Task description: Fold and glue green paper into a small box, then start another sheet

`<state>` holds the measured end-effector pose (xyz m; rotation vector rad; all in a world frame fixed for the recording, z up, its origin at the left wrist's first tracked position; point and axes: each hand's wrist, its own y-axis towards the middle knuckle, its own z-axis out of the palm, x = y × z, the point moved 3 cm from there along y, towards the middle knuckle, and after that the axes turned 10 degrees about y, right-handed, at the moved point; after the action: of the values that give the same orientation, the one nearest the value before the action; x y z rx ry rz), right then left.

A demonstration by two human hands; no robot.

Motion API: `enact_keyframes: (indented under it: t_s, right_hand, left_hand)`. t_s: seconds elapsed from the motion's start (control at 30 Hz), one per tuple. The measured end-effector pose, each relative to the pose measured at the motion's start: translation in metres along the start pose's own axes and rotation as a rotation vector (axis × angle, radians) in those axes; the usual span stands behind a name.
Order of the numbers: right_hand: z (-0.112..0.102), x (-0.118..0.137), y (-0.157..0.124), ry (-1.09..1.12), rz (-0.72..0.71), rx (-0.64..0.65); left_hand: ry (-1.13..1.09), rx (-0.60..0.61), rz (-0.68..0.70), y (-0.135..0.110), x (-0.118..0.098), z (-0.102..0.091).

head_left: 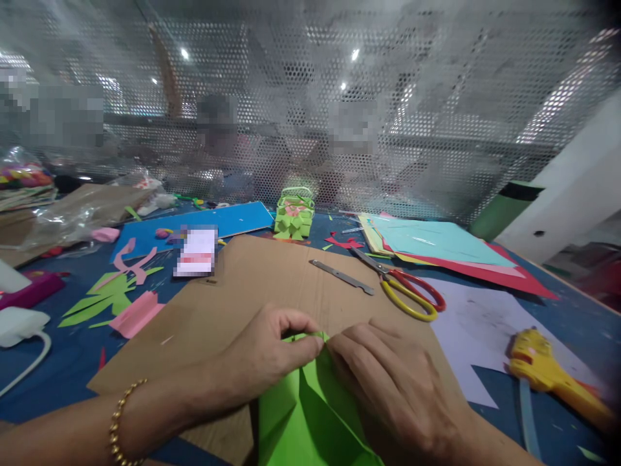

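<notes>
A folded sheet of bright green paper (pixel 315 414) lies low in the head view, partly over the cardboard and cut off by the bottom edge. My left hand (pixel 279 346) pinches its top edge between thumb and index finger. Close beside it, my right hand (pixel 395 382) is curled over the paper's right side, its fingertips pressed near the same top edge and its thumb hidden. Creases run down the paper from where the fingers meet. Beyond the hands, a flat metal blade (pixel 342 277) and scissors (pixel 407 291) with one red and one yellow handle rest on the cardboard.
Beneath the work is a brown cardboard sheet (pixel 262 278). A yellow glue gun (pixel 538 366) lies at right, near stacked coloured paper (pixel 436 239). A small green paper basket (pixel 294 217) stands at the back. Green scraps (pixel 101 298) and a white charger (pixel 22 323) are at left.
</notes>
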<state>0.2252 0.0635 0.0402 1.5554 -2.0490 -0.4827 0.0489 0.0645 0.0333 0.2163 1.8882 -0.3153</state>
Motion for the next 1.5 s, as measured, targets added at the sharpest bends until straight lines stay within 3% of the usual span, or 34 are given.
enact_keyframes:
  t_s: [1.0,1.5]
  right_hand:
    - [-0.0034,0.0031,0.0023,-0.029,-0.065,0.034]
    - [0.0001,0.0023,-0.0001,-0.053,-0.06,0.039]
  left_hand:
    - [-0.012,-0.023,-0.013,0.0005,-0.0003,0.0015]
    - [-0.027,0.047,0.041,0.0024,0.0018,0.0001]
